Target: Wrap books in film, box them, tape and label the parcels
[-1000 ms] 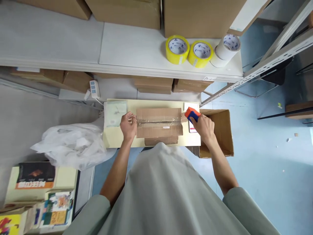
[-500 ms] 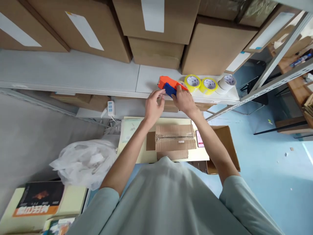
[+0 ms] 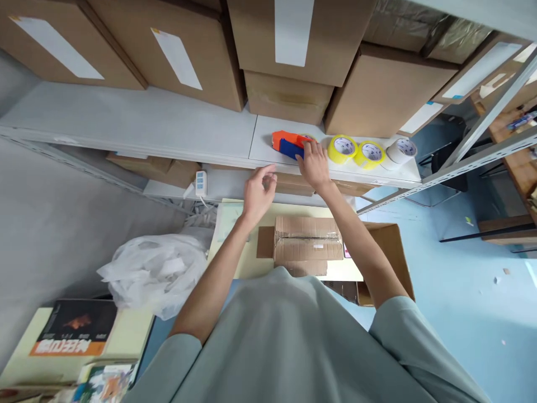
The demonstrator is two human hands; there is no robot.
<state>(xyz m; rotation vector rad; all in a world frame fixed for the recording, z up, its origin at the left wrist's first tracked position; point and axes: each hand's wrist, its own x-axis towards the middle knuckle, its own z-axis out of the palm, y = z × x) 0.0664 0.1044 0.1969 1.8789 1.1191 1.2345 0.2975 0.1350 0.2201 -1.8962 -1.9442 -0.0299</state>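
Note:
An orange and blue tape dispenser (image 3: 289, 144) is at the front of the upper shelf, just left of the yellow tape rolls. My right hand (image 3: 314, 162) grips its right end, fingers bent over it. In front of the shelf edge, my left hand (image 3: 259, 193) is held with loosely curved fingers and a gap to the thumb; nothing shows in it. Below both hands, a taped cardboard box (image 3: 308, 246) lies on the pale yellow tabletop (image 3: 241, 260). Part of a phone (image 3: 346, 251) peeks out beside my right forearm.
Two yellow tape rolls (image 3: 343, 148) and white rolls (image 3: 401, 151) stand on the shelf (image 3: 188, 131), with large cartons (image 3: 289, 98) behind. An open carton (image 3: 388, 252) is at the table's right, a white plastic bag (image 3: 155, 271) at its left. A metal upright (image 3: 482, 151) bounds the shelf.
My right hand has carried the tape dispenser from beside the box up to the shelf. My left hand has risen from the box's left end, touched near the dispenser, then drawn back slightly.

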